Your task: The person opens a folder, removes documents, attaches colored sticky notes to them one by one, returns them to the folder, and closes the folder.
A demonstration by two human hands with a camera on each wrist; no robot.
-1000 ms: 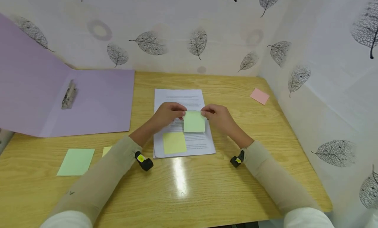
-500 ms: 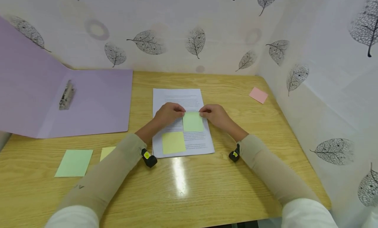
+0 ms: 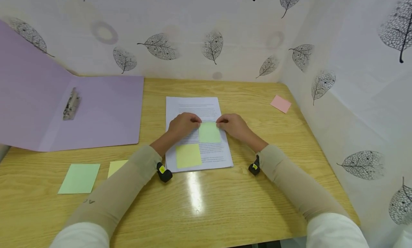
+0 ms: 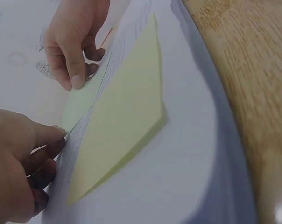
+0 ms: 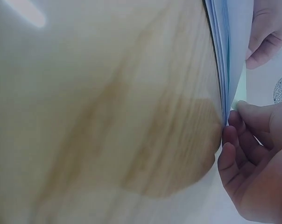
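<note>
A pale green sticky note (image 3: 209,133) lies against a stack of printed paper (image 3: 215,158) in the middle of the table. My left hand (image 3: 183,125) pinches its upper left corner between thumb and fingers. At the upper right corner, my right hand (image 3: 236,126) pinches it the same way. Below and left of it a yellow sticky note (image 3: 188,155) sits on the top sheet; in the left wrist view the yellow note (image 4: 124,112) has one edge lifted slightly. The right wrist view shows the paper stack (image 5: 220,51) edge-on, the fingers beside it.
An open purple folder (image 3: 109,112) with a metal clip (image 3: 72,104) stands at the left. Another green note (image 3: 79,178) and a partly covered yellow note (image 3: 115,166) lie near the left forearm. A pink note (image 3: 281,104) is at the far right, near the patterned wall covering.
The green note has come down flatter onto the page, both hands still at its top corners. The whole view has shifted slightly.
</note>
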